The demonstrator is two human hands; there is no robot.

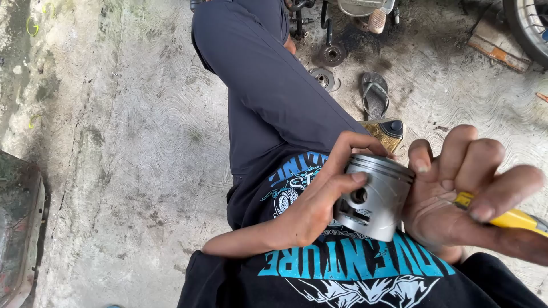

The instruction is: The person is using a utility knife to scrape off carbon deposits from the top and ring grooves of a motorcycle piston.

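A silver metal piston (374, 197) with ring grooves and a pin hole sits between both hands in front of my chest. My left hand (319, 197) grips its side, thumb and fingers wrapped around the crown end. My right hand (465, 194) cups the piston's top from the right. A yellow-handled tool (514, 218) is pinched between the right hand's fingers and points off to the right. My dark trouser leg (268, 85) stretches away over the concrete floor.
Grey stained concrete floor (125, 142) all around. A sandal (375, 94), round metal parts (326, 77), a foot peg (377, 20) and engine pieces lie ahead. A wheel (528, 23) and a brick (498, 43) sit at top right, and a dark panel (20, 222) lies at left.
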